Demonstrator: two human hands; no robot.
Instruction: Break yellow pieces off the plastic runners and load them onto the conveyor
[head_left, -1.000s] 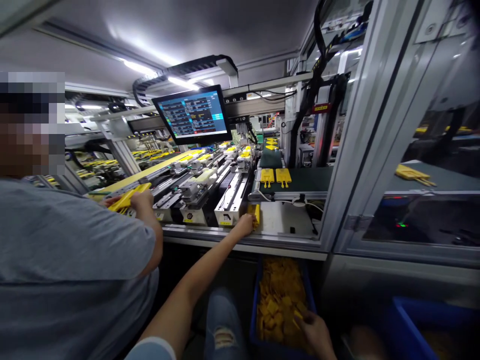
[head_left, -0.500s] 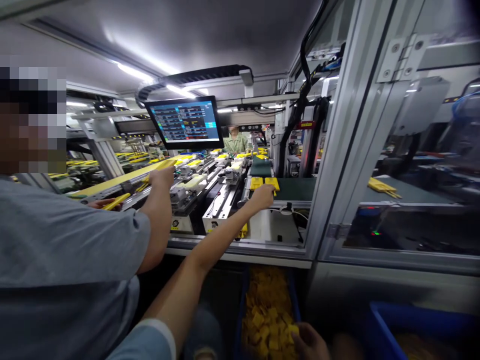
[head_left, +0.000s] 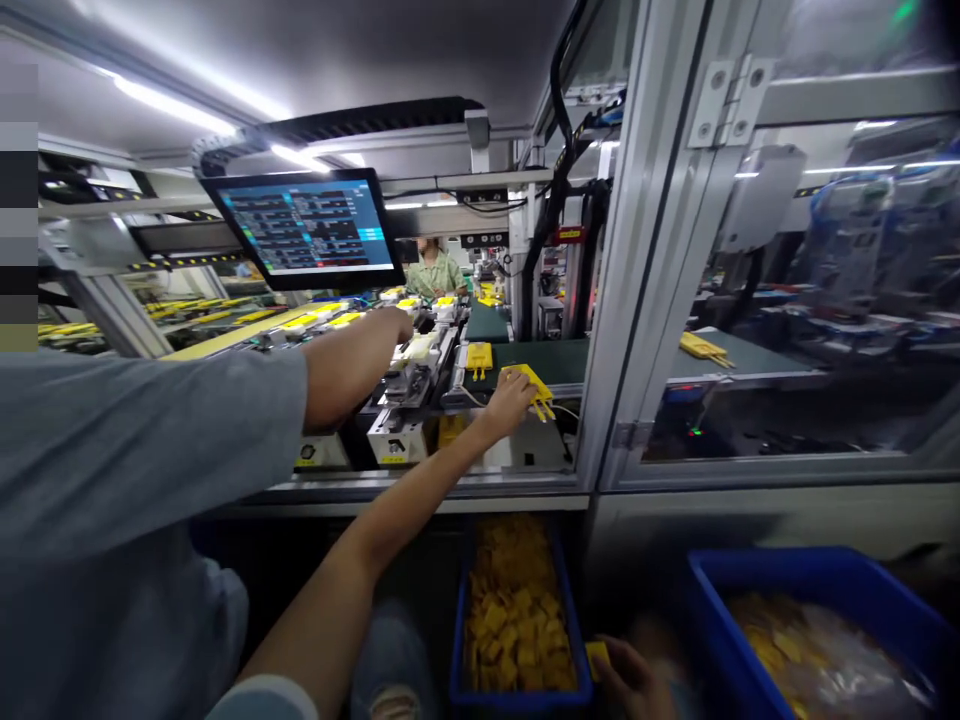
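An aluminium-framed machine enclosure (head_left: 637,250) fills the view, with a monitor (head_left: 300,225) showing a status screen above a row of fixtures and a green conveyor belt (head_left: 547,362). A co-worker in a grey T-shirt (head_left: 127,450) crowds the left side, and that person's forearm hides part of the fixtures, with the co-worker's hand (head_left: 394,325) partly hidden among them. The person's left hand (head_left: 510,405) reaches in at the end of the belt, its fingers (head_left: 517,385) curled closed over a yellow plastic part (head_left: 535,388), which lies partly under them, its forked end showing beyond. The right hand (head_left: 634,682) is low, blurred and cut off by the lower edge, just beside a blue plastic bin (head_left: 517,695) heaped with yellow parts (head_left: 517,620). A small yellow piece (head_left: 597,658) sits at its fingers, but the blur hides whether they grip it. Another blue bin (head_left: 795,565) stands further right.
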